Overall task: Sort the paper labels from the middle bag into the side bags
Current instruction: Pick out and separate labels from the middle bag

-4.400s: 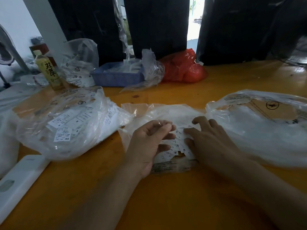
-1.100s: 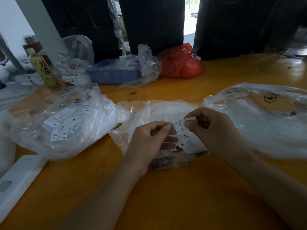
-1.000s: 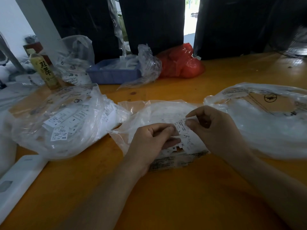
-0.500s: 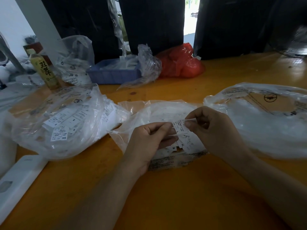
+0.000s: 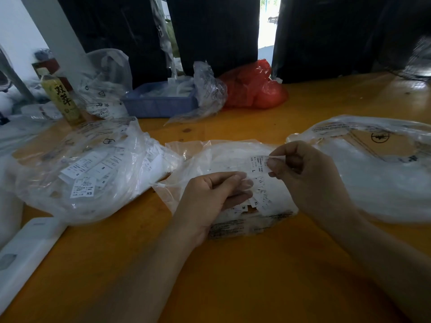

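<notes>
The clear middle bag (image 5: 217, 157) lies flat on the orange table, with several loose white paper labels (image 5: 263, 197) at its near end. My right hand (image 5: 305, 176) pinches a white label marked L (image 5: 257, 164) just above the pile. My left hand (image 5: 212, 199) rests on the bag beside the labels, its fingers curled over the plastic; whether it holds a label is hidden. The left bag (image 5: 77, 169) holds labels marked S and XS. The right bag (image 5: 377, 169) lies open beside my right hand.
At the back stand a blue tray (image 5: 158, 103), a red plastic bag (image 5: 254, 87), more clear bags (image 5: 105, 82) and a yellow bottle (image 5: 61, 99). A white flat device (image 5: 25, 250) lies at the near left edge.
My right hand has picked a label out of the pile and lifted it slightly up and right. My left hand has stayed on the middle bag.
</notes>
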